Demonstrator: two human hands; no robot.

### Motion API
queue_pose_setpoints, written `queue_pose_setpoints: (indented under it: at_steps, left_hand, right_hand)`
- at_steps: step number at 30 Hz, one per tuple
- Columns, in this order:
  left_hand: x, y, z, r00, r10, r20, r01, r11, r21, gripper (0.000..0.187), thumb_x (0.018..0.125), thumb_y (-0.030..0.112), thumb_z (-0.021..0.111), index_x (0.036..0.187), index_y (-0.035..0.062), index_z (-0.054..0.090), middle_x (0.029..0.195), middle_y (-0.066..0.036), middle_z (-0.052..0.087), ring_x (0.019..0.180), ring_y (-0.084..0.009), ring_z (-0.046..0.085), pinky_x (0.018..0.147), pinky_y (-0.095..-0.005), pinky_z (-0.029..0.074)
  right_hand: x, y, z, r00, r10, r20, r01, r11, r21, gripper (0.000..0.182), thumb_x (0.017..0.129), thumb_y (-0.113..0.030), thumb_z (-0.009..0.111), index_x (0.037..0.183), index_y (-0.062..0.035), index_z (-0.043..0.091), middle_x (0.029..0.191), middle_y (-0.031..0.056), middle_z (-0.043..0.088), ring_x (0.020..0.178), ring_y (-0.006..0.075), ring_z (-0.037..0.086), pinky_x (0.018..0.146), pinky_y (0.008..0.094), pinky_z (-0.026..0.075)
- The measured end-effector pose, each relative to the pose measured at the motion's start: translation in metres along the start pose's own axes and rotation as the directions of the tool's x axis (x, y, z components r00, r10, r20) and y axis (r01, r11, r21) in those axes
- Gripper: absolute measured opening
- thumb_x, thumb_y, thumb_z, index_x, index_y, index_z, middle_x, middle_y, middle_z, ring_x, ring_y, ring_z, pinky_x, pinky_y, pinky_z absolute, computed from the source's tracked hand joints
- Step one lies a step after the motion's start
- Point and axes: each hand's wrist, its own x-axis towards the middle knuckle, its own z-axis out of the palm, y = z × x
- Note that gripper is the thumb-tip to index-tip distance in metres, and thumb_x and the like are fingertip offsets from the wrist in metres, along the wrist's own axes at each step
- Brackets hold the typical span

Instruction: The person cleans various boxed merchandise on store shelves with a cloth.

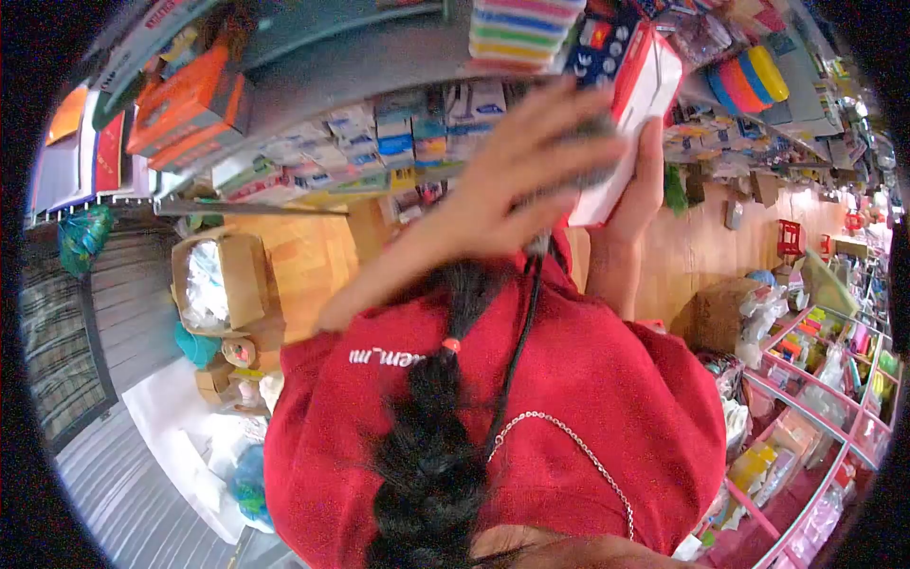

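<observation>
A red and white box [654, 83] is tilted upright at the top middle, with a dark blue printed face beside its red edge. My right hand [637, 185] is closed around the box's lower right side. Across its left side reaches my left hand [521, 166], blurred by motion, its fingers stretched toward the box. Between those fingers and the thumb shows a dark grey thing [595, 156], right against the box; its kind is smeared.
A shelf ahead holds a stack of coloured items [524, 33], an orange box [185, 109] and many small packages [393, 137]. An open carton [248, 275] stands on the wooden floor at left. A pink-framed divided display [806, 403] is at right.
</observation>
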Motion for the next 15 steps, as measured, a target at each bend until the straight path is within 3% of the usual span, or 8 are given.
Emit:
queue_pose_setpoints:
  at_steps: [2, 3, 5, 6, 7, 9, 10, 15]
  left_hand:
    - [0.026, -0.010, -0.009, 0.995, 0.003, -0.096, 0.005, 0.996, 0.093, 0.039, 0.080, 0.020, 0.049, 0.118, 0.0127, 0.052, 0.128, -0.014, 0.040, 0.120, -0.0314, 0.036, 0.099, -0.0415, 0.027]
    - [0.035, -0.010, -0.015, 0.979, -0.165, -0.119, 0.170, 0.985, 0.037, 0.038, 0.078, 0.019, 0.050, 0.116, 0.0135, 0.053, 0.127, -0.014, 0.041, 0.120, -0.0304, 0.035, 0.098, -0.0397, 0.027]
    - [0.050, -0.015, -0.024, 0.991, -0.054, -0.126, 0.058, 0.998, 0.024, 0.038, 0.085, 0.023, 0.043, 0.120, 0.0095, 0.049, 0.133, -0.016, 0.033, 0.124, -0.0304, 0.028, 0.100, -0.0406, 0.023]
    - [0.051, -0.014, -0.025, 0.992, -0.026, -0.120, 0.031, 0.999, 0.040, 0.038, 0.084, 0.023, 0.043, 0.120, 0.0102, 0.049, 0.133, -0.016, 0.032, 0.124, -0.0306, 0.028, 0.100, -0.0408, 0.022]
    - [0.038, -0.006, -0.018, 0.993, -0.058, -0.099, 0.067, 0.993, 0.098, 0.039, 0.077, 0.018, 0.051, 0.116, 0.0163, 0.054, 0.129, -0.015, 0.039, 0.121, -0.0311, 0.034, 0.099, -0.0405, 0.025]
    - [0.012, -0.003, 0.005, 0.996, 0.037, -0.079, -0.026, 0.991, 0.132, 0.039, 0.084, 0.029, 0.040, 0.118, 0.0126, 0.053, 0.135, -0.019, 0.029, 0.124, -0.0343, 0.028, 0.102, -0.0417, 0.020]
    - [0.002, 0.004, 0.010, 0.999, 0.028, -0.027, -0.025, 0.992, 0.123, 0.038, 0.083, 0.025, 0.040, 0.116, 0.0122, 0.055, 0.135, -0.021, 0.028, 0.125, -0.0358, 0.026, 0.102, -0.0420, 0.019]
    - [0.026, -0.003, 0.008, 0.998, -0.007, -0.068, 0.004, 0.999, -0.043, 0.037, 0.082, 0.025, 0.044, 0.117, 0.0148, 0.054, 0.133, -0.017, 0.033, 0.122, -0.0345, 0.031, 0.101, -0.0420, 0.022]
  right_hand:
    - [-0.006, 0.007, 0.011, 0.995, 0.015, -0.096, -0.028, 0.990, -0.138, 0.049, 0.091, -0.035, 0.033, 0.126, -0.0004, 0.036, 0.117, 0.0107, 0.050, 0.102, 0.0209, 0.051, 0.089, 0.0332, 0.040]
    - [-0.010, 0.011, 0.015, 0.993, 0.038, -0.108, -0.060, 0.977, -0.205, 0.049, 0.091, -0.034, 0.034, 0.126, -0.0005, 0.035, 0.118, 0.0107, 0.049, 0.103, 0.0200, 0.050, 0.090, 0.0320, 0.039]
    - [-0.016, 0.020, 0.018, 0.991, 0.042, -0.124, -0.076, 0.954, -0.289, 0.049, 0.091, -0.034, 0.035, 0.127, -0.0005, 0.033, 0.120, 0.0108, 0.047, 0.105, 0.0192, 0.049, 0.091, 0.0310, 0.037]
    - [-0.015, 0.014, 0.014, 0.997, 0.072, 0.003, -0.068, 0.957, -0.281, 0.049, 0.091, -0.032, 0.035, 0.128, -0.0001, 0.032, 0.123, 0.0110, 0.045, 0.107, 0.0193, 0.047, 0.092, 0.0313, 0.036]
    - [-0.012, 0.010, 0.013, 0.999, 0.049, -0.017, -0.051, 0.961, -0.273, 0.050, 0.091, -0.034, 0.034, 0.127, -0.0001, 0.033, 0.122, 0.0117, 0.046, 0.107, 0.0203, 0.048, 0.092, 0.0327, 0.037]
    - [-0.006, 0.001, 0.014, 0.996, -0.028, -0.087, 0.006, 0.969, -0.248, 0.052, 0.091, -0.039, 0.032, 0.126, -0.0004, 0.034, 0.120, 0.0130, 0.047, 0.105, 0.0225, 0.049, 0.090, 0.0354, 0.039]
    - [-0.001, -0.006, 0.005, 0.996, 0.027, -0.082, -0.036, 0.993, -0.109, 0.054, 0.090, -0.042, 0.031, 0.125, -0.0013, 0.036, 0.118, 0.0137, 0.049, 0.103, 0.0242, 0.051, 0.089, 0.0376, 0.041]
    - [0.001, -0.003, 0.011, 0.998, -0.064, -0.008, 0.065, 0.996, 0.059, 0.050, 0.091, -0.040, 0.032, 0.125, -0.0029, 0.037, 0.117, 0.0125, 0.049, 0.103, 0.0224, 0.051, 0.088, 0.0360, 0.041]
